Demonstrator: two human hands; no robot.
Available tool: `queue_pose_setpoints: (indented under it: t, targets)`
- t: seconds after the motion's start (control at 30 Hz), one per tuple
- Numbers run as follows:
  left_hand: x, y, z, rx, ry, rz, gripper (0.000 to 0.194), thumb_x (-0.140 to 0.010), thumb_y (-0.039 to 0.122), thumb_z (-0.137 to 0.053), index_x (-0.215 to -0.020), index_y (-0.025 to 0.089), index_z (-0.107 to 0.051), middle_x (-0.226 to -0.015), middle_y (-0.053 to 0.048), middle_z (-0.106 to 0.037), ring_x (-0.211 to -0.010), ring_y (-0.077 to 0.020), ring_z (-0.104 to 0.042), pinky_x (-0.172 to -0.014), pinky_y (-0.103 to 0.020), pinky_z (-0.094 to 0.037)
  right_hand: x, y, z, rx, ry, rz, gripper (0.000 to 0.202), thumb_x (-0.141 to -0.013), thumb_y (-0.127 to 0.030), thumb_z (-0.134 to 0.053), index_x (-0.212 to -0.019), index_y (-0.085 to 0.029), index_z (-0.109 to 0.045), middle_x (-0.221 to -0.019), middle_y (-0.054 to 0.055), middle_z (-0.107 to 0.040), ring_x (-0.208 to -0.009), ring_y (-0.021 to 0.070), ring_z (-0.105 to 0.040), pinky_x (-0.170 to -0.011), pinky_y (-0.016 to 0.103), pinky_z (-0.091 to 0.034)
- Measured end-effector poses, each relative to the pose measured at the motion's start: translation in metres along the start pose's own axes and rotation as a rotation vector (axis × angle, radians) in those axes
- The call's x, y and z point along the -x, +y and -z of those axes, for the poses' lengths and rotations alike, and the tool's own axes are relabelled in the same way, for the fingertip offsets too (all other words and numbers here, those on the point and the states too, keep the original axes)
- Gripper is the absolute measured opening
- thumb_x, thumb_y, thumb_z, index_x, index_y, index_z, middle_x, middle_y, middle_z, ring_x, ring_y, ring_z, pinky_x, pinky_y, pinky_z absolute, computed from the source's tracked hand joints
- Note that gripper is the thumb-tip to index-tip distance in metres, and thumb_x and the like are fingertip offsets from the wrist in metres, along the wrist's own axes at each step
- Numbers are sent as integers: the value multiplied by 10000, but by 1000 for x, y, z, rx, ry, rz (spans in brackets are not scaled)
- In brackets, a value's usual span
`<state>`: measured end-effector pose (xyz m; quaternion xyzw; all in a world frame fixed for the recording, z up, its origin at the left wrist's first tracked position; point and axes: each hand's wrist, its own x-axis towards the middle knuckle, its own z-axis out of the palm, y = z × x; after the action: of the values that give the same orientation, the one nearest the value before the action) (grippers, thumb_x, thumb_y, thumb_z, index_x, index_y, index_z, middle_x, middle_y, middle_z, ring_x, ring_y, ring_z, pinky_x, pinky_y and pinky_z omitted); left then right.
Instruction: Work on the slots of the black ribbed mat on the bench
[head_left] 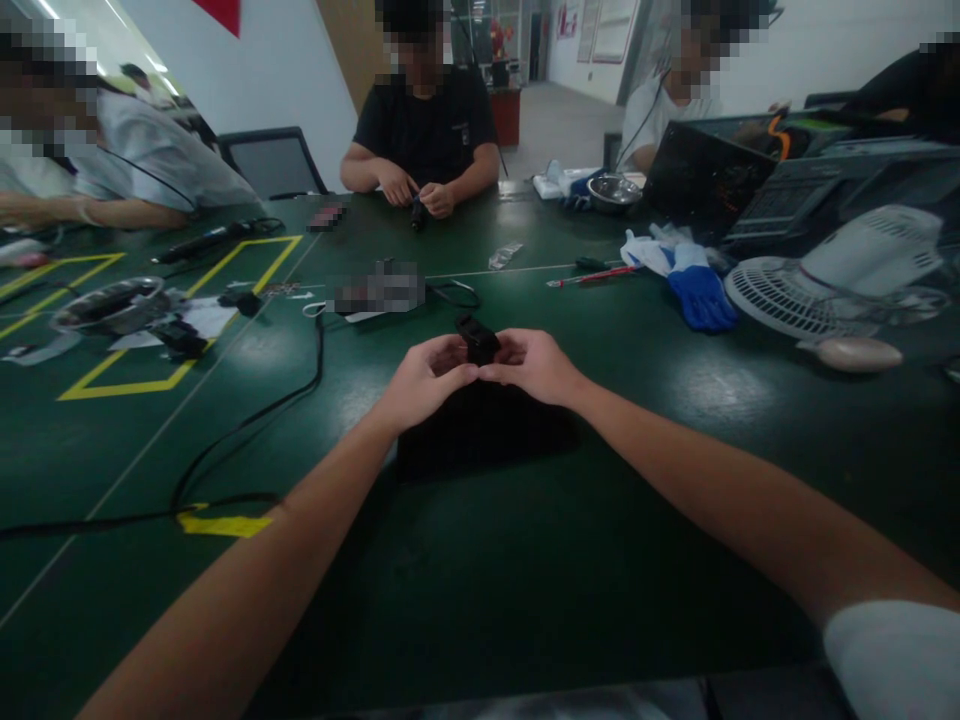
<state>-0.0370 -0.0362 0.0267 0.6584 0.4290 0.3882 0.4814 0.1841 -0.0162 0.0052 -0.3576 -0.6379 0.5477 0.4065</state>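
Between my two hands, over the middle of the green table [600, 560], is a small black plastic part [478, 340] with a raised, notched top. My left hand [431, 380] closes on its left side, thumb toward me. From the right, my right hand [536, 365] grips the same part, and the two thumb tips nearly meet in front of it. My fingers hide its lower portion, so its exact kind is unclear. Under my hands lies a flat black pad or sheet [487, 440] on the tabletop.
A black cable [321, 350] winds across the left side near yellow tape [225, 524] and a metal bowl [112, 305]. To the right are a blue-and-white glove [697, 290], a red screwdriver [592, 277] and a white fan [840, 270]. A co-worker [420, 120] sits opposite, handling a dark object.
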Motion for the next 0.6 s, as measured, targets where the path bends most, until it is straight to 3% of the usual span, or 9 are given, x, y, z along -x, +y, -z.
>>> queue_pose_setpoints:
  t: [0.13, 0.23, 0.33, 0.4, 0.6]
  targets:
    - [-1, 0, 0, -67, -81, -68, 551, -856, 535, -874, -1256, 170, -779, -1167, -117, -840, -1107, -313, -781, -1004, -441, -610, -2, 2, 8, -7, -141, 30, 408, -747, -452, -973, -985, -184, -779, -826, 4, -753, -746, 164, -696, -753, 353, -594]
    - [-2, 0, 3, -214, -26, -106, 440, -971, 519, -718, -1234, 175, -795, -1116, -96, -798, -1020, -277, -751, -961, -424, -597, -6, 6, 13, -36, -192, 40, 381, -767, -352, -933, -1080, -189, -789, -881, 4, -769, -812, 174, -720, -858, 396, -617]
    - [-3, 1, 4, -301, 34, -158, 341, -972, 464, -666, -1104, 191, -822, -1142, -91, -742, -1058, -276, -714, -1007, -427, -574, -8, 10, 14, -33, -147, 38, 510, -737, -320, -954, -1196, -206, -763, -993, 25, -789, -888, 191, -733, -892, 411, -616]
    - [-2, 2, 3, -271, 19, -160, 293, -953, 444, -668, -1030, 205, -820, -1177, -89, -724, -1133, -290, -697, -1065, -435, -556, -8, 9, 12, 13, -83, 62, 537, -716, -354, -987, -1175, -221, -743, -1051, 33, -786, -913, 196, -725, -871, 399, -605]
    - [-1, 4, -2, -140, -25, -104, 380, -886, 556, -800, -1076, 226, -816, -1177, -93, -751, -1194, -334, -684, -1117, -490, -558, -5, 4, 8, 57, -77, 104, 418, -766, -345, -956, -1058, -231, -680, -1050, 20, -754, -942, 192, -709, -862, 383, -586]
